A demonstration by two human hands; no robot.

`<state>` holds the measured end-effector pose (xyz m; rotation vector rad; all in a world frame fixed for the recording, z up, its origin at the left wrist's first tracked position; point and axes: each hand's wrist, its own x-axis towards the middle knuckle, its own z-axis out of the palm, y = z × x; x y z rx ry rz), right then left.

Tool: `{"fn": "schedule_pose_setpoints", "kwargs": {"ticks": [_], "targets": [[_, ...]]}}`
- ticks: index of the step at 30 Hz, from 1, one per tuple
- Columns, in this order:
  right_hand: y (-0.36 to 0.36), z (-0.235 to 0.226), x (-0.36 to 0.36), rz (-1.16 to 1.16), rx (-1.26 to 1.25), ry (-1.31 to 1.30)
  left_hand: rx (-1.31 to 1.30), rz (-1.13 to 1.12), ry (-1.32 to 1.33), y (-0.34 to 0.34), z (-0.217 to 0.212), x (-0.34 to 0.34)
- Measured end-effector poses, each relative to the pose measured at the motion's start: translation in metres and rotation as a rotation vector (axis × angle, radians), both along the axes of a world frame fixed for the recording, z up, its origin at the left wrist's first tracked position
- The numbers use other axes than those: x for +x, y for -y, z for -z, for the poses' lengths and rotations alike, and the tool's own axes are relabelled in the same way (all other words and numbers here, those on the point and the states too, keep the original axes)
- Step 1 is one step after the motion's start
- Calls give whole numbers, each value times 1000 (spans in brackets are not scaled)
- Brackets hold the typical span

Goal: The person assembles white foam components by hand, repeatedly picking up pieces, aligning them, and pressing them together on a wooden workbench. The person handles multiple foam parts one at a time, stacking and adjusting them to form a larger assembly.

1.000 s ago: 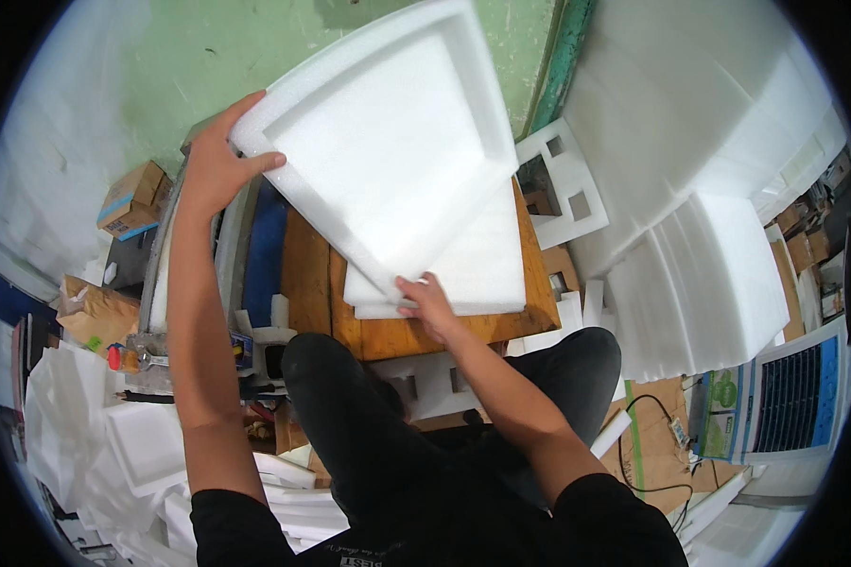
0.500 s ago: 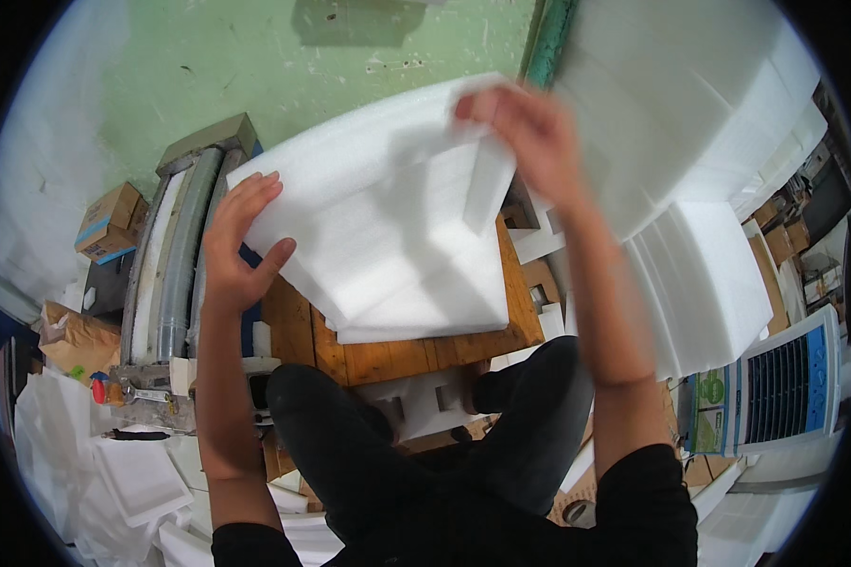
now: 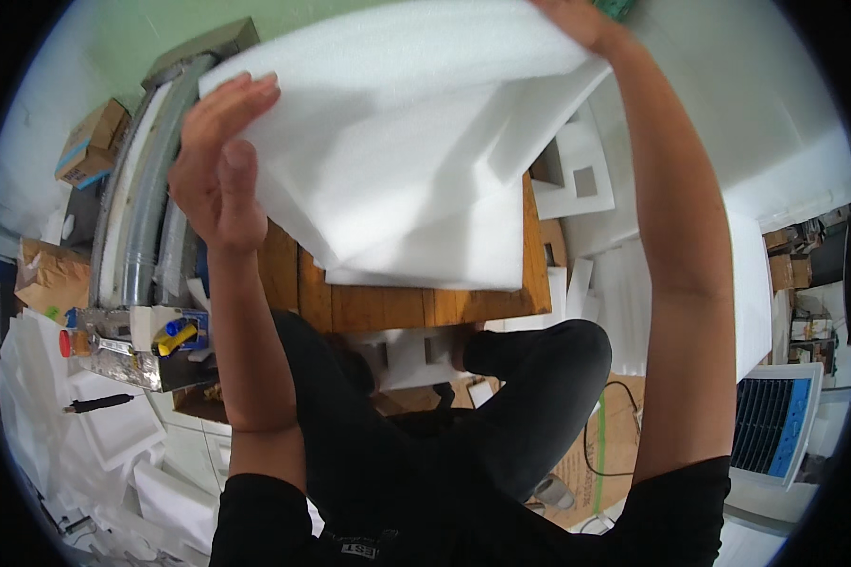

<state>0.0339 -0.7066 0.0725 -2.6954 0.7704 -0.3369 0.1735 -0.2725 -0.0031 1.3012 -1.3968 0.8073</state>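
Note:
A white foam box with raised walls stands tilted up on the wooden table in front of me. My left hand is at its left edge, fingers over the top corner and thumb against the side. At the far right corner, my right hand grips the upper rim; its fingertips are partly cut off by the picture's edge. The near edge of the foam rests along the tabletop.
To the left stands a long roller machine, with tools and a yellow-handled cutter beside it. A cardboard box is behind. White foam pieces lie lower left; a blue-and-white air cooler stands right.
My right hand, blurred before, has moved farther out and to the right and now grips the rim. The foam box looks larger and its far wall is higher in view. My left hand has shifted outward.

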Motion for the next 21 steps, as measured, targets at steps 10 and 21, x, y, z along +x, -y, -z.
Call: {"fn": "schedule_pose_setpoints", "kwargs": {"ticks": [10, 21], "targets": [[-21, -23, -20, 12, -16, -66, 8, -60, 54, 8, 7, 8], [-46, -24, -28, -33, 23, -18, -10, -54, 33, 7, 11, 18]]}}
